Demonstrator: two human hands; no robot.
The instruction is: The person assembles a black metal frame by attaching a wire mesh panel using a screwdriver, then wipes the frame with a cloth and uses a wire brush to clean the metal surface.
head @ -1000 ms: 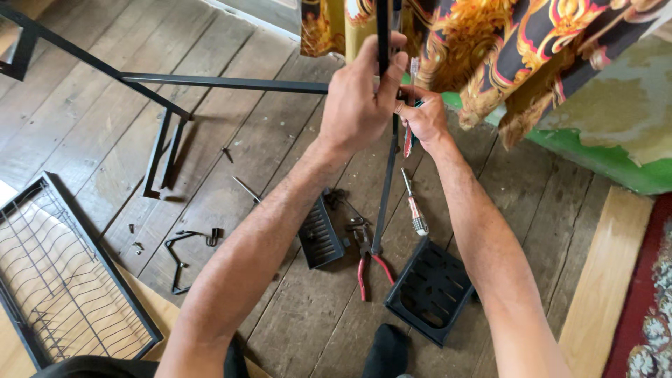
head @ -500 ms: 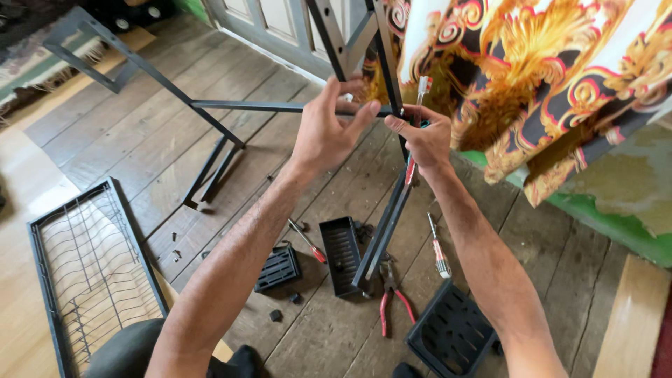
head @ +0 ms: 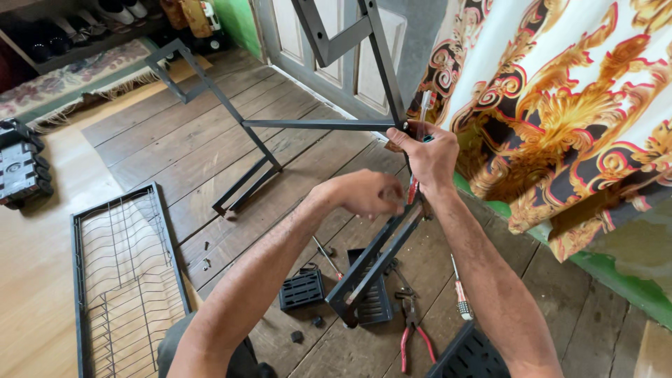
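Note:
A black metal frame stands tilted on the wooden floor, its upright rising past a patterned curtain. My right hand is closed on a screwdriver with a clear and red handle, held at the joint where the horizontal bar meets the upright. Lower down, my left hand is curled into a fist just beside the frame's slanting lower bar. Nothing shows between its fingers.
A wire rack lies flat at the left. On the floor below the frame are red-handled pliers, a second screwdriver, black slotted plastic trays and small loose screws. The gold patterned curtain hangs at the right, and a door is behind.
My left hand let go of the upright and dropped to a fist by the lower bar. My right hand stayed at the joint with the screwdriver. The view tilted upward.

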